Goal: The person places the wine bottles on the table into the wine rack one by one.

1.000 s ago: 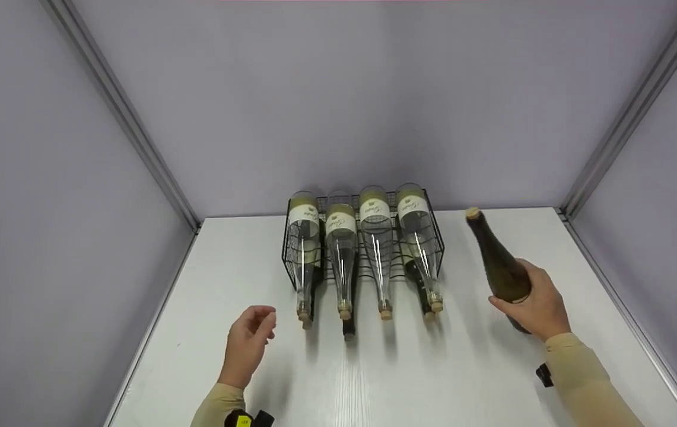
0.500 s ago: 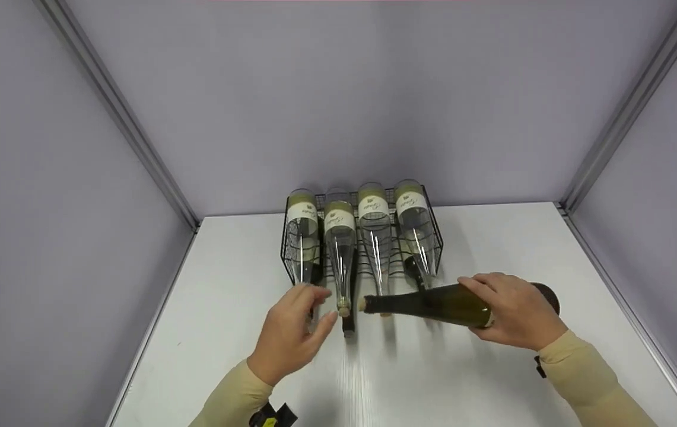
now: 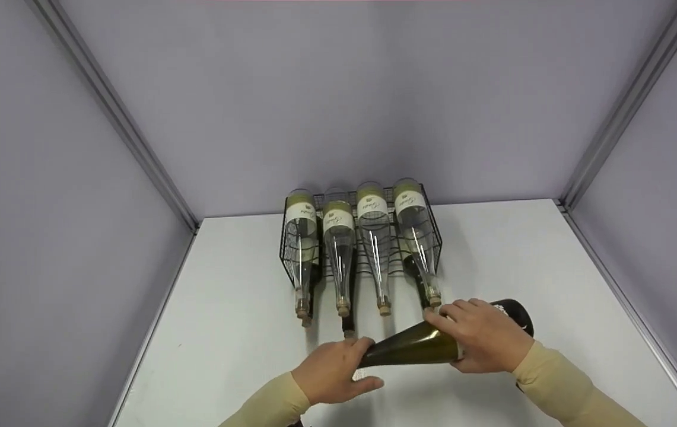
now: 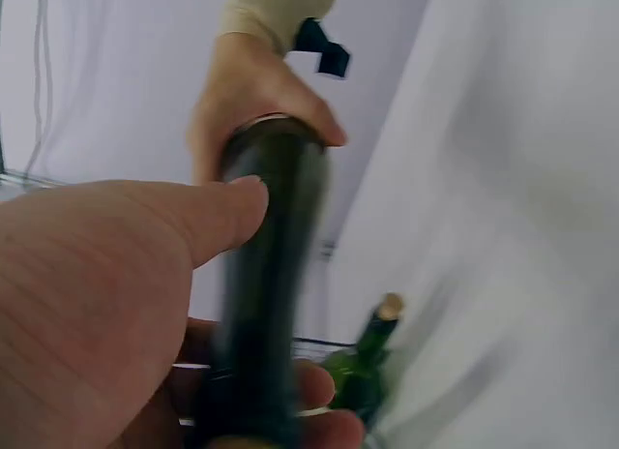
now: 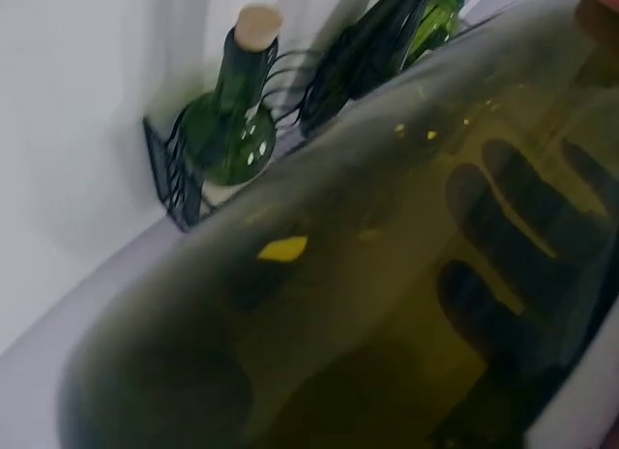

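A dark green wine bottle (image 3: pixel 415 347) lies nearly level above the table, its neck toward the left. My right hand (image 3: pixel 486 335) grips its body from above; in the right wrist view, dark finger shapes show against the bottle's glass (image 5: pixel 319 304). At the neck is my left hand (image 3: pixel 335 370), its thumb held out straight and apart from the glass in the head view. The left wrist view has the neck (image 4: pixel 256 304) between this thumb and the fingers (image 4: pixel 314 381), whose tips show past its far side. The hand hides the cork end in the head view.
A black wire rack (image 3: pixel 438 249) stands against the back wall. Clear corked bottles (image 3: pixel 374 237) with pale labels lie across its top, necks toward me, and dark bottles (image 3: pixel 415 276) lie beneath them. Side walls close in the white table (image 3: pixel 225 267).
The right hand has brought the bottle from the right toward the middle and turned it from steep to nearly level. The left hand has moved right to its neck.
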Demonstrator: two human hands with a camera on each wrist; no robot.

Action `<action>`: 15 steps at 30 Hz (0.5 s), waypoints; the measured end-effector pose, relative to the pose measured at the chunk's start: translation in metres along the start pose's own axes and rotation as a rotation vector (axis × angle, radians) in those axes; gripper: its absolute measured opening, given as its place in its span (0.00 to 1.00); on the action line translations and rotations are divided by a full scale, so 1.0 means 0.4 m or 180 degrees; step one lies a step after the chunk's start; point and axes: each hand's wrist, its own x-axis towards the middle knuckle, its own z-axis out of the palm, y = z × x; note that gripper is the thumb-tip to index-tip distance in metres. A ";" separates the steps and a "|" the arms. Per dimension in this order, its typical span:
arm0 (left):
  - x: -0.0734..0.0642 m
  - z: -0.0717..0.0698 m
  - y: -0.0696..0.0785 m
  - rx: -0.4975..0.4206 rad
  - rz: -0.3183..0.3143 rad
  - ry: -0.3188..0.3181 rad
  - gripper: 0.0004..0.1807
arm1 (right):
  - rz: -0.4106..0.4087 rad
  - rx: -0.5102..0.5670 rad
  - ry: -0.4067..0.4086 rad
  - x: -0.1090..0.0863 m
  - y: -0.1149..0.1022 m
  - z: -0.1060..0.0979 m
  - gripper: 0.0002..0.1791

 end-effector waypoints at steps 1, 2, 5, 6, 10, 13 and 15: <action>0.002 0.014 -0.004 -0.0043 -0.0023 -0.0082 0.27 | -0.0016 0.0023 -0.0014 0.001 -0.006 0.004 0.48; 0.004 0.026 -0.007 -0.0080 -0.0029 -0.0140 0.27 | -0.0037 0.0040 -0.0039 0.002 -0.012 0.008 0.48; 0.007 0.051 -0.017 -0.0219 -0.0053 -0.0310 0.24 | -0.0083 0.0100 -0.0160 0.001 -0.032 0.023 0.48; 0.005 0.058 -0.021 -0.0263 -0.0068 -0.0362 0.24 | -0.0079 0.0122 -0.0207 0.000 -0.038 0.028 0.49; -0.005 0.074 -0.033 -0.0379 -0.0145 -0.0481 0.24 | -0.0015 0.0218 -0.0354 -0.007 -0.057 0.050 0.50; -0.009 0.080 -0.042 -0.0351 -0.0176 -0.0474 0.23 | 0.0055 0.0276 -0.0400 -0.010 -0.063 0.064 0.51; -0.010 0.080 -0.047 -0.0305 -0.0175 -0.0461 0.23 | 0.0084 0.0314 -0.0439 -0.011 -0.064 0.070 0.52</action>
